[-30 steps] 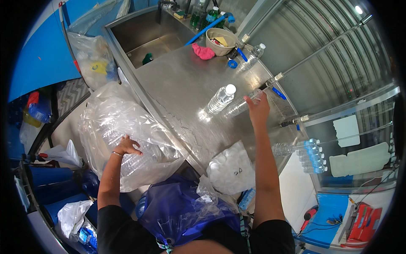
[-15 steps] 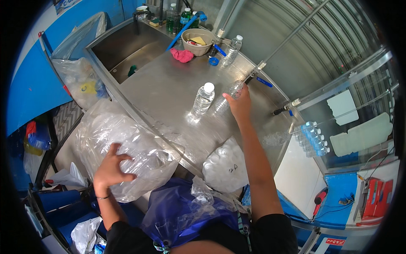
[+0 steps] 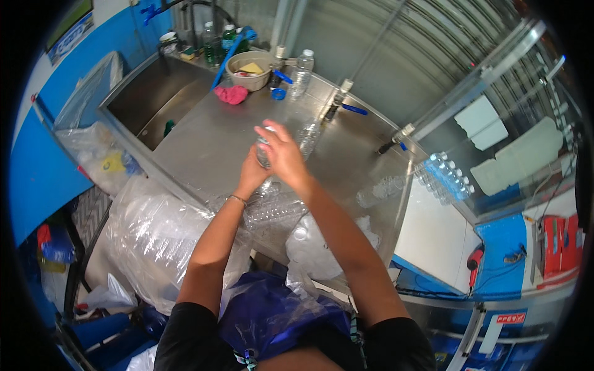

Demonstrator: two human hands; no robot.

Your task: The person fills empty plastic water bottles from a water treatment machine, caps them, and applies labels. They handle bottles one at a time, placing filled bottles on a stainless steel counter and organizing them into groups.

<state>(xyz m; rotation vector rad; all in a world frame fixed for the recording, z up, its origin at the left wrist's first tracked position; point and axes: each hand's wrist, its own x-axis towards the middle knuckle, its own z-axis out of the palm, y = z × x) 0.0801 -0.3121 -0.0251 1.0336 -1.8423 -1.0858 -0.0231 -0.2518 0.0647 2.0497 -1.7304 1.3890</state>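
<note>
Over the steel counter (image 3: 204,145) both hands meet at a clear plastic bottle (image 3: 264,159). My left hand (image 3: 250,173) is wrapped round its body. My right hand (image 3: 283,151) curls over its top, where the white cap (image 3: 270,130) shows partly between the fingers. Just beyond the right hand is an uncapped clear bottle (image 3: 309,137). Closer to me, another clear bottle (image 3: 272,214) lies on its side by the counter's front edge. Beside my right forearm sits a clear bag of white caps (image 3: 312,253).
A large clear plastic bag (image 3: 154,241) bulges at the counter's left front. Behind are a sink (image 3: 167,117), a beige basin (image 3: 249,80), a pink cloth (image 3: 231,94) and a capped bottle (image 3: 302,73). Another bottle (image 3: 378,191) lies at right, near a bottle pack (image 3: 448,176).
My right hand has let go of the uncapped bottle and moved left to the capped one. My left hand has risen from above the large bag and grasped that bottle. The view has shifted.
</note>
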